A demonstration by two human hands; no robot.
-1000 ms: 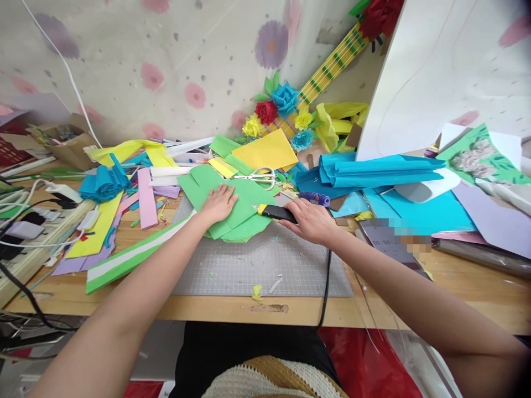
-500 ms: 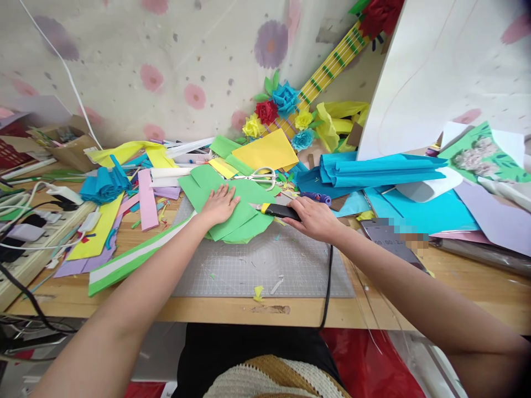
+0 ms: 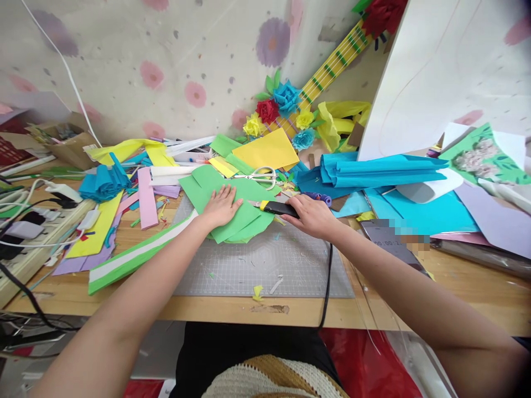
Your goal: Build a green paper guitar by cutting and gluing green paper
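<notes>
Green paper sheets [image 3: 203, 185] lie in an overlapping stack on the grey cutting mat [image 3: 232, 273]. My left hand [image 3: 223, 205] rests flat on top of them, fingers spread. My right hand [image 3: 313, 214] is wrapped round a black and yellow utility knife [image 3: 279, 209], whose blade points left over the green paper; whether it touches the paper I cannot tell. White-handled scissors [image 3: 264, 176] lie just behind the stack. A green strip with a white band [image 3: 136, 257] runs out from under my left forearm.
Blue folded paper [image 3: 373, 168] and a phone [image 3: 390, 243] lie to the right. A black cable [image 3: 327, 287] crosses the mat's right side. At the left edge stands a power strip [image 3: 50, 243] with plugs. Behind, a yellow paper guitar [image 3: 332, 66] with paper flowers leans on the wall.
Almost nothing differs. My left hand stays flat on the green paper, and the knife in my right hand has shifted very slightly to the left.
</notes>
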